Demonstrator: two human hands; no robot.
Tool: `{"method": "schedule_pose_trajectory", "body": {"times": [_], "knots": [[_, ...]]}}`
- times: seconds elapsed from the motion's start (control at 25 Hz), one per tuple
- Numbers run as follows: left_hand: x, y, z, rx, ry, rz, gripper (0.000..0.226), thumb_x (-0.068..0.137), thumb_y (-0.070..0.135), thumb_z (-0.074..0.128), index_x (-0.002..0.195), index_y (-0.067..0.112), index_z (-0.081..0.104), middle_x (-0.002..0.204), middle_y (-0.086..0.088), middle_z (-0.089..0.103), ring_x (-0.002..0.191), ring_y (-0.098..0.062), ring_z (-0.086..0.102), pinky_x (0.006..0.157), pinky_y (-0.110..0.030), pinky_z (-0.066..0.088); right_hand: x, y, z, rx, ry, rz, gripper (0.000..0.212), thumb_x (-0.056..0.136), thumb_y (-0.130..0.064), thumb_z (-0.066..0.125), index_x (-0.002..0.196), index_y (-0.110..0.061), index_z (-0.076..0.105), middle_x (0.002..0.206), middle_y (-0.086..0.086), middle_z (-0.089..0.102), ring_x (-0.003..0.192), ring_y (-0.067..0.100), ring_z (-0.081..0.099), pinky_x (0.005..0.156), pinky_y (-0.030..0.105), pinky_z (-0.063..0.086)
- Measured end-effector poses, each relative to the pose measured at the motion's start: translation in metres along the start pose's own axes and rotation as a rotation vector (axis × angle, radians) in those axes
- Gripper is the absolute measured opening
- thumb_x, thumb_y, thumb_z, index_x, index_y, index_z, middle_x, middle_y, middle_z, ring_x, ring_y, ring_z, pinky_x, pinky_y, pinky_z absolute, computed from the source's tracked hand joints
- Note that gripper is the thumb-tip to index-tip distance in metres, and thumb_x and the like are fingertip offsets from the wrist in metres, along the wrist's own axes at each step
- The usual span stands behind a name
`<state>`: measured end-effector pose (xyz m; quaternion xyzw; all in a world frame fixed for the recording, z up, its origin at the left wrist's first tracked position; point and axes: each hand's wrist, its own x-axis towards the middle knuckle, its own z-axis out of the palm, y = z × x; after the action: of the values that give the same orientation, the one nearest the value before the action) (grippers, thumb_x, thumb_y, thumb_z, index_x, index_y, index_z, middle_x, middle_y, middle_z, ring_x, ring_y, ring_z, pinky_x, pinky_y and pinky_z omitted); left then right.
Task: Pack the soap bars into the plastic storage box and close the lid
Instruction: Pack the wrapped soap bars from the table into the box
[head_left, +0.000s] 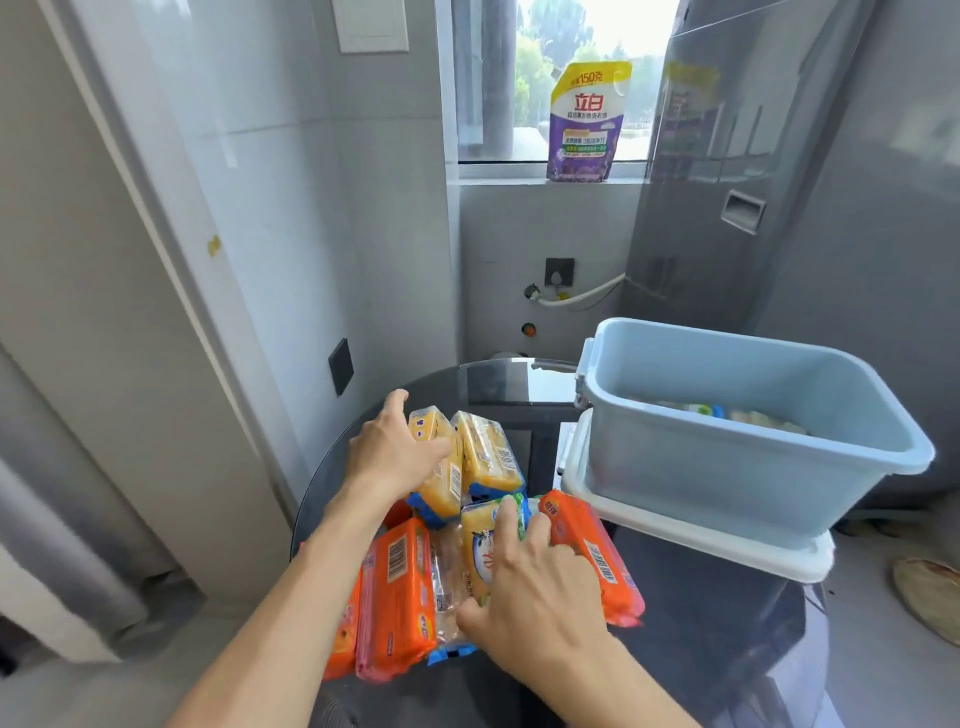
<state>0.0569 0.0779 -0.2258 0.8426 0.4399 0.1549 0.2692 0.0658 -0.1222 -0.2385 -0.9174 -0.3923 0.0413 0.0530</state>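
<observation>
Round dark glass surface (498, 384) carries everything. Blue box (737, 457) at right, open, sitting on white lid (691, 525); some bars already inside. Soap pile (467, 535) left of box. Left hand (395, 452) wrapped around yellow bar (441, 467); right hand (540, 587) clamped on yellow bar (480, 540). Advice: lift each clear of neighbours, lay flat in rows, free lid last.

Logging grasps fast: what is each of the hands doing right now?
Left hand: closed around a yellow wrapped soap bar in the pile.
Right hand: fingers curled on another yellow wrapped soap bar with a blue label; not lifted.
</observation>
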Motion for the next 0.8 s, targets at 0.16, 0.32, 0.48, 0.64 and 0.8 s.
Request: {"method": "schedule_pose_trajectory", "body": {"times": [0.16, 0.32, 0.48, 0.64, 0.8], "knots": [[-0.003, -0.007, -0.016, -0.684, -0.031, -0.177, 0.044, 0.079, 0.023, 0.066, 0.123, 0.021, 0.058, 0.1, -0.003, 0.067, 0.08, -0.016, 0.069, 0.063, -0.029, 0.053, 0.001, 0.025, -0.031, 0.369, -0.107, 0.074, 0.068, 0.074, -0.055, 0.049, 0.134, -0.026, 0.036, 0.117, -0.001, 0.059, 0.101, 0.023, 0.062, 0.07, 0.034, 0.044], [-0.01, -0.006, -0.03, -1.434, -0.288, -0.266, 0.037, 0.079, 0.019, 0.059, 0.113, 0.006, 0.067, 0.107, -0.02, 0.069, 0.085, -0.029, 0.069, 0.073, -0.039, 0.054, 0.003, 0.039, -0.069, 1.23, -0.234, 0.185, 0.022, 0.073, -0.032, 0.061, 0.093, -0.04, 0.055, 0.082, -0.001, 0.067, 0.053, 0.012, 0.062, 0.044, 0.026, 0.048], [-0.03, 0.017, -0.023, -1.775, -0.503, -0.181, 0.055, 0.089, 0.043, 0.055, 0.128, 0.004, 0.061, 0.124, -0.024, 0.065, 0.111, -0.041, 0.064, 0.087, -0.052, 0.054, 0.014, 0.056, -0.065, 1.634, -0.401, 0.193, 0.015, 0.087, -0.014, 0.052, 0.099, -0.01, 0.059, 0.091, 0.013, 0.063, 0.065, 0.021, 0.051, 0.059, 0.026, 0.044], [-0.046, 0.042, -0.023, -1.634, -0.583, 0.062, 0.056, 0.086, 0.043, 0.066, 0.135, 0.017, 0.059, 0.131, -0.016, 0.062, 0.116, -0.033, 0.062, 0.09, -0.045, 0.053, 0.015, 0.076, -0.065, 1.873, -0.332, 0.205, 0.041, 0.071, -0.033, 0.06, 0.103, -0.008, 0.07, 0.091, 0.016, 0.075, 0.081, 0.034, 0.056, 0.064, 0.037, 0.04], [-0.056, 0.055, -0.022, -0.682, -0.014, 0.62, 0.08, 0.066, 0.033, 0.086, 0.138, 0.033, 0.052, 0.112, 0.01, 0.065, 0.107, -0.018, 0.065, 0.087, -0.035, 0.057, 0.018, 0.093, -0.071, 1.383, 0.17, 0.061, 0.056, 0.064, -0.026, 0.075, 0.118, -0.031, 0.065, 0.091, -0.009, 0.077, 0.077, 0.011, 0.074, 0.058, 0.024, 0.057]]}}
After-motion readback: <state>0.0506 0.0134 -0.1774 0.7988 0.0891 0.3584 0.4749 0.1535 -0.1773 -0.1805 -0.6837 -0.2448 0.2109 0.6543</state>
